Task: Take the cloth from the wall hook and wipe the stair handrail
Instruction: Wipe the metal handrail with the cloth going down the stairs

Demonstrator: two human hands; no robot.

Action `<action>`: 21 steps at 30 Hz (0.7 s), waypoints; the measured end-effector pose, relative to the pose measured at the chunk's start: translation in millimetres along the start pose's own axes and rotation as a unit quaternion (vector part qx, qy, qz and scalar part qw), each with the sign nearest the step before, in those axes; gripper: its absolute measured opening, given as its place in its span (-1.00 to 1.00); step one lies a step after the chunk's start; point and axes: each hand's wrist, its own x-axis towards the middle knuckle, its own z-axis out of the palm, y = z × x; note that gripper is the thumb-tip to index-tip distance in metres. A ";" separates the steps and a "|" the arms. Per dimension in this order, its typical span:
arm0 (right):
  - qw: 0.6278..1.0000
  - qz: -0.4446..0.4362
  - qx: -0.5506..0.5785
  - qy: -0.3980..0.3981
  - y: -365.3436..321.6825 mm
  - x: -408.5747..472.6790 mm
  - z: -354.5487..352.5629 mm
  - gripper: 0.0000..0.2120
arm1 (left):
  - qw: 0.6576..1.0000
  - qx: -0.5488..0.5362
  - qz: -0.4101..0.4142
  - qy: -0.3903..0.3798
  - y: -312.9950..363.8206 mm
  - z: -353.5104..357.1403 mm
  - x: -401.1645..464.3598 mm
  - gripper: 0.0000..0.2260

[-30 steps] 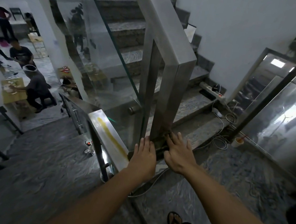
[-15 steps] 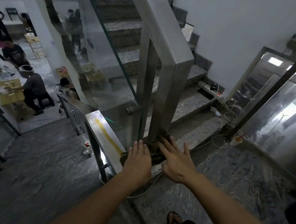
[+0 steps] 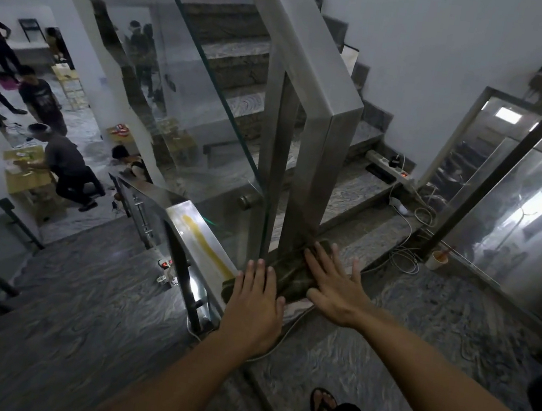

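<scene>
Since a second ago the right hand [image 3: 334, 288] has spread its fingers wider and slid a little up along the dark cloth [image 3: 287, 276], while the left hand [image 3: 255, 301] has eased back, so more cloth shows between the two hands than before

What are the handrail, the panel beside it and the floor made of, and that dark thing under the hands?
Handrail: looks like brushed stainless steel, grey with a soft sheen.
Panel: clear glass, see-through with a greenish edge.
Floor: polished stone, perhaps granite, with wavy grey veining.
Cloth: dark green fabric, creased, both hands flat on it.
</scene>
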 end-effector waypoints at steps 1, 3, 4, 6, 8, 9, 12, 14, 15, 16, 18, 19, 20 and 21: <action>1.000 0.012 0.000 -0.001 0.9 2.9 -1.5 -0.26 | 1.000 0.007 0.001 0.004 -0.3 0.5 0.9 -0.33; 1.000 0.017 -0.005 0.001 -1.9 3.1 -0.9 -0.28 | 1.000 0.009 0.001 -0.002 -1.4 -1.2 1.1 -0.46; 1.000 0.012 -0.003 0.003 -5.0 0.6 0.5 -0.29 | 1.000 0.008 0.001 -0.007 -3.2 -2.8 0.0 -0.47; 1.000 -0.013 0.002 0.008 -12.0 -6.1 5.6 -0.32 | 1.000 0.002 0.004 -0.009 -11.7 -7.9 -3.6 -0.48; 0.999 -0.048 -0.006 0.016 -18.5 -14.0 9.4 -0.31 | 1.000 -0.009 0.009 -0.008 -25.2 -13.8 -5.7 -0.52; 0.998 -0.059 -0.011 0.024 -20.0 -16.2 10.1 -0.30 | 1.000 -0.013 0.010 -0.011 -33.0 -18.2 -5.0 -0.53; 0.995 -0.066 -0.029 0.068 -18.5 -15.2 7.3 -0.39 | 1.000 0.001 0.009 -0.028 -55.8 -27.9 4.8 -0.55; 0.992 -0.051 -0.041 0.104 -19.3 -13.2 5.1 -0.43 | 0.999 0.023 0.001 -0.024 -63.3 -29.5 9.6 -0.53; 0.991 -0.049 -0.051 0.115 -20.8 -12.7 5.4 -0.43 | 0.999 0.033 -0.014 -0.008 -63.2 -29.7 9.7 -0.50; 0.989 -0.056 -0.064 0.124 -22.8 -12.3 6.3 -0.44 | 0.998 0.045 -0.035 0.017 -60.3 -30.2 8.3 -0.46; 0.984 -0.091 -0.082 0.133 -25.5 -11.2 9.1 -0.46 | 0.992 0.061 -0.081 0.081 -47.6 -32.8 0.6 -0.45; 0.982 -0.109 -0.082 0.128 -25.0 -9.9 10.4 -0.47 | 0.988 0.061 -0.092 0.110 -40.2 -33.5 -3.7 -0.52; 0.982 -0.122 -0.082 0.118 -23.4 -8.5 11.2 -0.48 | 0.985 0.058 -0.093 0.136 -34.4 -31.9 -6.4 -0.61; 0.981 -0.131 -0.086 0.114 -21.5 -7.3 12.3 -0.48 | 0.983 0.056 -0.092 0.148 -30.4 -28.8 -7.8 -0.69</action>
